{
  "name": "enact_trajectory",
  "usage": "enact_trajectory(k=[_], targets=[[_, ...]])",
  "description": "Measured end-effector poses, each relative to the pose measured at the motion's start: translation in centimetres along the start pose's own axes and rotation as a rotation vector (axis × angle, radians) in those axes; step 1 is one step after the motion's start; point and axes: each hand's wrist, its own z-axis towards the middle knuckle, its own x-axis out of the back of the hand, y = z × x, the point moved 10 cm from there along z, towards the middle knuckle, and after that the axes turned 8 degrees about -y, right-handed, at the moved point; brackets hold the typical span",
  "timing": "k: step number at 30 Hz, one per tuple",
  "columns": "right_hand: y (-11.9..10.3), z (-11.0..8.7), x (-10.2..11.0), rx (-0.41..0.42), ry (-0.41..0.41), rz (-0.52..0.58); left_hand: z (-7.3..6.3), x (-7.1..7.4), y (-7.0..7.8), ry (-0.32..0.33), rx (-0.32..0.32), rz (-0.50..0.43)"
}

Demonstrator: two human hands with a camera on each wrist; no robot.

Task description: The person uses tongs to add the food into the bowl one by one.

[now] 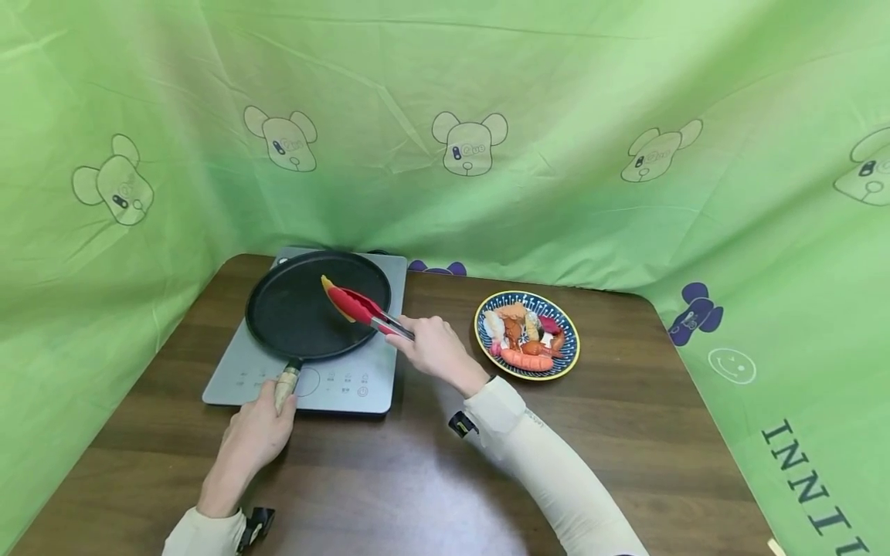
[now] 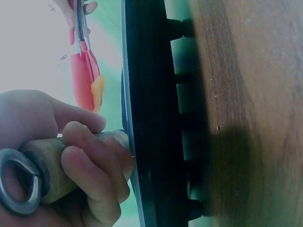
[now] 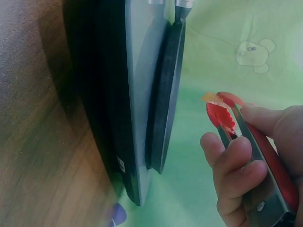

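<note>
My left hand (image 1: 253, 436) grips the wooden handle (image 1: 284, 388) of a round black frying pan (image 1: 299, 324). The left wrist view shows its fingers curled round that handle, which ends in a metal ring (image 2: 34, 189). The pan sits on a silver induction cooktop (image 1: 225, 386). Above the pan, my right hand (image 1: 438, 351) holds metal tongs (image 1: 358, 305) with red tips. Between those tips is a thin yellow piece of food (image 2: 97, 92), partly hidden by them; its kind is unclear. In the right wrist view, fingers and thumb close round the tong arms.
A blue patterned plate (image 1: 574, 344) with a yellow rim stands to the right on the wooden table (image 1: 626, 432). It bears several food pieces, among them a pink scored sausage (image 1: 526, 361). A green printed cloth (image 1: 556, 224) hangs behind and along the sides.
</note>
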Motion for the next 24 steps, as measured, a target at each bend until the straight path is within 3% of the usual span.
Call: enact_trajectory(k=[11,19,24], targets=[[-0.6,1.3,0.2,0.018,-0.002,0.021,0.0,0.1,0.2,0.016,0.005,0.018],[-1.2,2.3,0.0,-0.007,-0.029,-0.075,-0.2,0.2,0.1,0.020,0.004,0.026],[-1.4,3.0,-0.2,-0.032,-0.045,-0.062,-0.3,0.1,0.1,0.018,-0.005,0.027]])
